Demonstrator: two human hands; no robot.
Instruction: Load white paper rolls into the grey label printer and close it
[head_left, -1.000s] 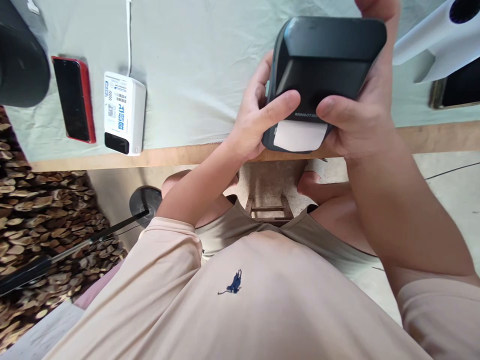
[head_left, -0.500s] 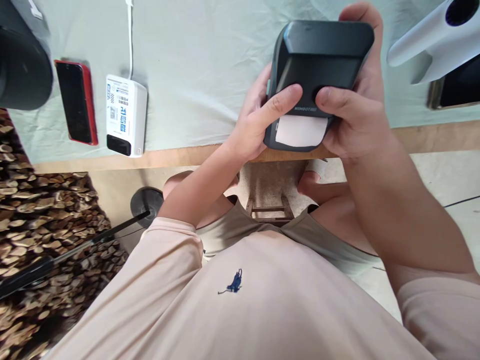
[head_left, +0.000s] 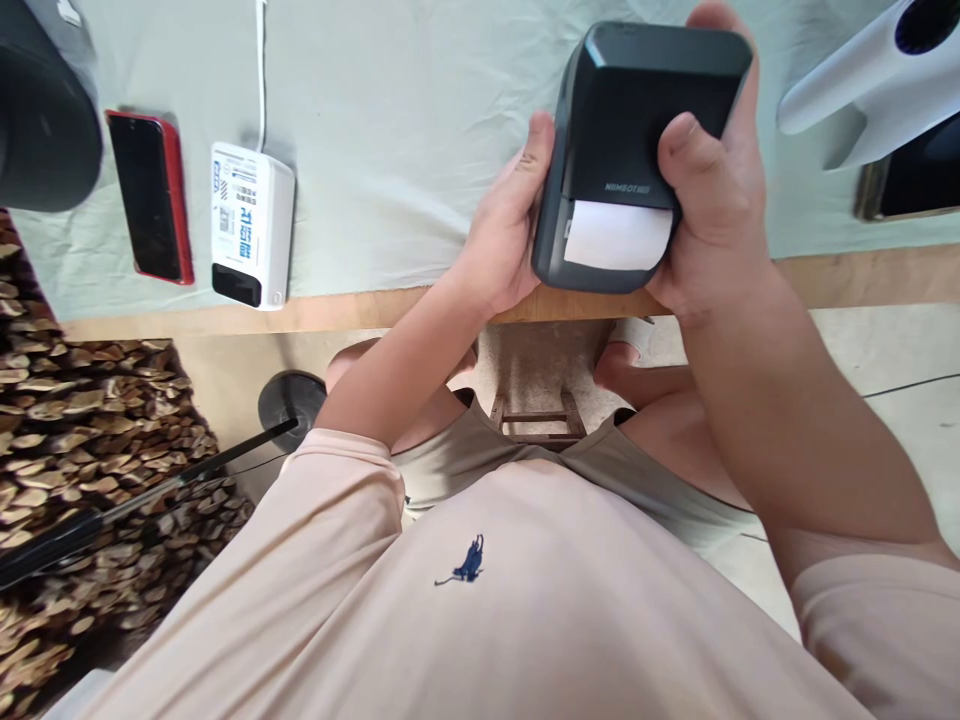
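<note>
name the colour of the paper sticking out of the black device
The paper is white, seen in the head view.

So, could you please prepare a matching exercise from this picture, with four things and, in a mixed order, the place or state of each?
Things:
1. printer
2. paper
3. red phone
4. white box

Places or states:
A. left of the white box
B. has a cable at its far end
C. between left hand and right hand
D. sticks out of the printer

Pairs: 1-C, 2-D, 3-A, 4-B
</note>
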